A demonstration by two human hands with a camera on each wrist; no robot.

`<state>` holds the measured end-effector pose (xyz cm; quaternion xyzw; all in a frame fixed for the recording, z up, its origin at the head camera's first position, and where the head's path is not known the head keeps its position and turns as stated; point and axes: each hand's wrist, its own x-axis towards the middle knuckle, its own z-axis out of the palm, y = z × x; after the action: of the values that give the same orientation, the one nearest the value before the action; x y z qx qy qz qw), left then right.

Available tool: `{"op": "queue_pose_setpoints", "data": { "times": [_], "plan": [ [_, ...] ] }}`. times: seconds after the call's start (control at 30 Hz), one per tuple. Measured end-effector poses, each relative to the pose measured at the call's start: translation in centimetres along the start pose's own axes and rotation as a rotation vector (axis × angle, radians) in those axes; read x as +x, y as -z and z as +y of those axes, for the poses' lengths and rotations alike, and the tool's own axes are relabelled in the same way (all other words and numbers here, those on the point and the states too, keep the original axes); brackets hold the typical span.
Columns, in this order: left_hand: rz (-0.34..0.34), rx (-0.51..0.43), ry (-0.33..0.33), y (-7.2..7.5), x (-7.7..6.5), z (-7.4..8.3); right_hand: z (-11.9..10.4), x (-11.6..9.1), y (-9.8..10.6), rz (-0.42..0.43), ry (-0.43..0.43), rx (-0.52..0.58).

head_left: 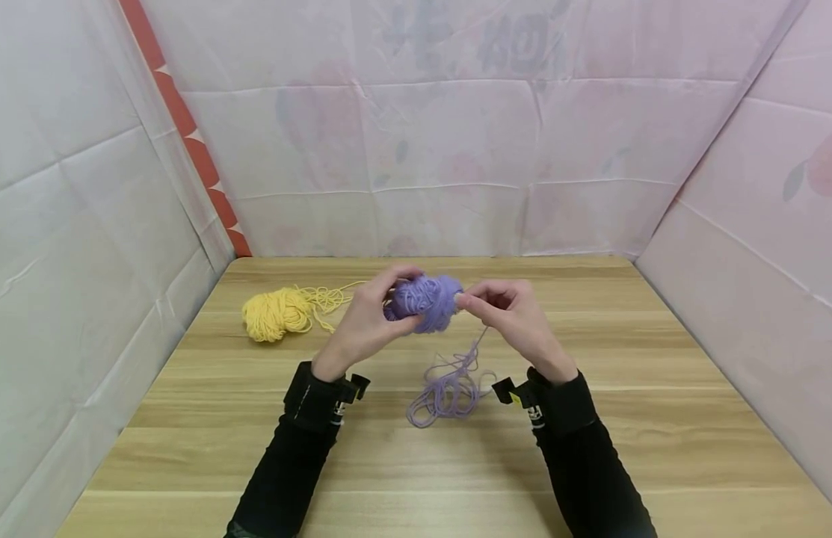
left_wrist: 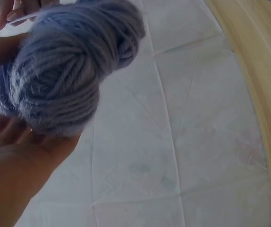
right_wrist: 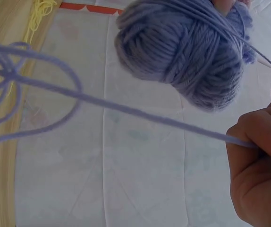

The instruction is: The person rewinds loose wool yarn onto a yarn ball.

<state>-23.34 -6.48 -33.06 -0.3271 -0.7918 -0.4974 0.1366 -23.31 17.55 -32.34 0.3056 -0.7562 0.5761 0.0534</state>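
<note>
A ball of purple yarn (head_left: 425,299) is held above the table by my left hand (head_left: 370,317), thumb and fingers curled round its left end. At its right side my right hand (head_left: 516,314) pinches the yarn strand. In the right wrist view, one stretch of strand runs taut from the yarn ball (right_wrist: 182,52) to the fingertips of the right hand (right_wrist: 263,156). Another stretch leaves that curled hand toward the loose purple loops (right_wrist: 41,85). Those loose purple loops (head_left: 449,392) lie on the table below the hands. The left wrist view shows the ball's wound layers (left_wrist: 64,71) close up.
A ball of yellow yarn (head_left: 274,314) lies at the table's back left, its loose strands (head_left: 324,299) trailing right behind the left hand. The wooden table (head_left: 658,448) is enclosed by pale sheets (head_left: 456,149) at the back and both sides.
</note>
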Motion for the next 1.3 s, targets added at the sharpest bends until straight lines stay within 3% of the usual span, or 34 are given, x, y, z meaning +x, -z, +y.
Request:
{"op": "queue_pose_setpoints", "data": {
  "times": [0.37,0.67,0.93,1.3],
  "plan": [
    [-0.237,-0.049,-0.065,-0.2,-0.2,0.1,0.0,0.1,0.1,0.062,0.011,0.057],
    [-0.347,-0.337,-0.018,0.3,-0.6,0.9,0.5,0.4,-0.4,0.044,-0.021,0.098],
    [-0.310,-0.448,-0.041,1.0,-0.6,1.1,1.1,0.9,-1.2,0.037,-0.108,0.148],
    [-0.102,-0.566,-0.019,1.4,-0.7,1.3,1.8,1.0,-2.1,0.029,-0.139,0.137]
  ]
}}
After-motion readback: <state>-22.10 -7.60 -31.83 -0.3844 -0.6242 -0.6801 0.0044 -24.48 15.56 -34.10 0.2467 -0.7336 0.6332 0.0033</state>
